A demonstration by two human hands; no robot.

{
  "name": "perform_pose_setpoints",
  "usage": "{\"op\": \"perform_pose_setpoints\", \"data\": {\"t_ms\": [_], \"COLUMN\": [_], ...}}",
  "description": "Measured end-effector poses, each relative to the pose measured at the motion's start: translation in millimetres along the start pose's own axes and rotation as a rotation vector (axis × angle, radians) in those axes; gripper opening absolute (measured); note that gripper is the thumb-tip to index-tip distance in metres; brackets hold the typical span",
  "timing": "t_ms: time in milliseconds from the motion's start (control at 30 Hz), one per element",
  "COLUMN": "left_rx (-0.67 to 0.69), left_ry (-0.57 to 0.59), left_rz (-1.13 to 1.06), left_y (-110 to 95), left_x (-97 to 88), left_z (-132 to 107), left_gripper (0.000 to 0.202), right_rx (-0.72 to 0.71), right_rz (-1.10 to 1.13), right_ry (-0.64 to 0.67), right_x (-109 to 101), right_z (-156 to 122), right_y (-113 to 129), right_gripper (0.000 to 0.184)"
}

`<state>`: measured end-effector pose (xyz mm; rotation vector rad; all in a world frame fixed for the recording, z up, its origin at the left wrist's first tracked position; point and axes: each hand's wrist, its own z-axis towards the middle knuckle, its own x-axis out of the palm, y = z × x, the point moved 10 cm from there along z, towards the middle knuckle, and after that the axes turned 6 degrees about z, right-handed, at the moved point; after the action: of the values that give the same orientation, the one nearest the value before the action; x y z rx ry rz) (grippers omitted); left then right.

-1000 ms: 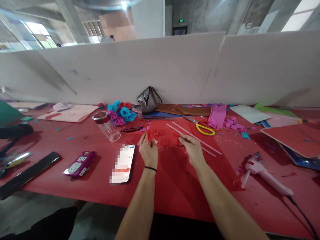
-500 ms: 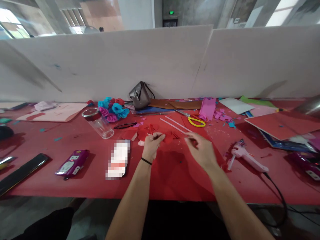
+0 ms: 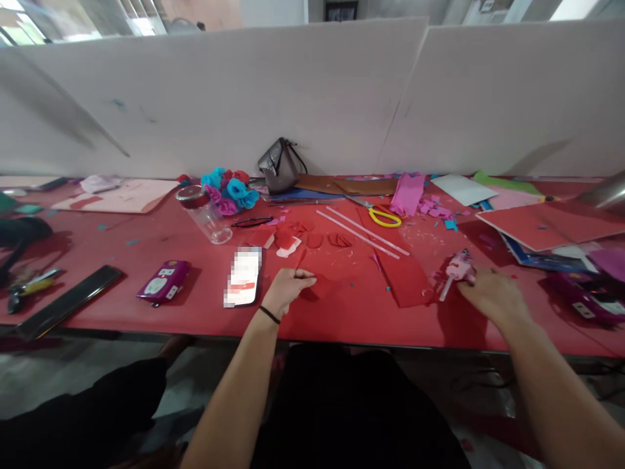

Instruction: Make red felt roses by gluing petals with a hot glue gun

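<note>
My left hand (image 3: 288, 288) is closed in a pinch over the middle of the table. A thin red piece, seemingly rolled paper (image 3: 301, 258), sticks up from its fingers. On the right, my right hand (image 3: 495, 298) is wrapped round the handle of a pink hot glue gun (image 3: 459, 267), whose nozzle end faces away from me. A glue stick (image 3: 446, 286) shows below the gun's body. Red paper petals (image 3: 340, 240) and two long translucent glue sticks (image 3: 359, 233) lie beyond my hands.
Yellow-handled scissors (image 3: 385, 217) lie near the back. A phone (image 3: 244, 277), a purple power strip (image 3: 164, 283) and a clear jar (image 3: 208, 218) are on the left, with paper flowers (image 3: 234, 192) behind. Red board (image 3: 551, 228) lies at right. A person's leg (image 3: 97, 404) shows at lower left.
My right hand has moved right, from beside the glue sticks to the glue gun, which is now gripped. My left hand has come slightly nearer with the red piece. The view has tilted down.
</note>
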<state>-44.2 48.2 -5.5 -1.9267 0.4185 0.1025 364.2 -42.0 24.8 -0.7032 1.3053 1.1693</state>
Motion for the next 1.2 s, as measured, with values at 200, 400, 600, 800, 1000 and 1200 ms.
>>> {"op": "perform_pose_setpoints", "data": {"t_ms": [200, 400, 600, 800, 1000, 1200], "left_rx": [0.100, 0.132, 0.175, 0.182, 0.199, 0.221], "left_ry": [-0.082, -0.184, -0.215, -0.182, -0.194, -0.197], "left_rz": [0.017, 0.112, 0.308, 0.361, 0.386, 0.377], "left_y": [14, 19, 7, 3, 2, -1], "left_x": [-7.2, -6.8, -7.6, -6.4, -6.6, -6.4], "left_z": [0, 7, -1, -5, -7, -8], "left_gripper": [0.005, 0.008, 0.004, 0.012, 0.011, 0.010], "right_rx": [0.179, 0.124, -0.226, -0.361, -0.405, -0.386], "right_rz": [0.123, 0.683, 0.833, 0.748, 0.687, 0.642], "right_ry": [-0.098, 0.071, 0.434, 0.454, 0.459, 0.453], "right_x": [-38, -26, 12, 18, 22, 27], "right_z": [-20, -47, -70, -70, -70, -68], "right_y": [4, 78, 193, 221, 221, 217], "right_gripper": [0.027, 0.038, 0.040, 0.039, 0.040, 0.040]}}
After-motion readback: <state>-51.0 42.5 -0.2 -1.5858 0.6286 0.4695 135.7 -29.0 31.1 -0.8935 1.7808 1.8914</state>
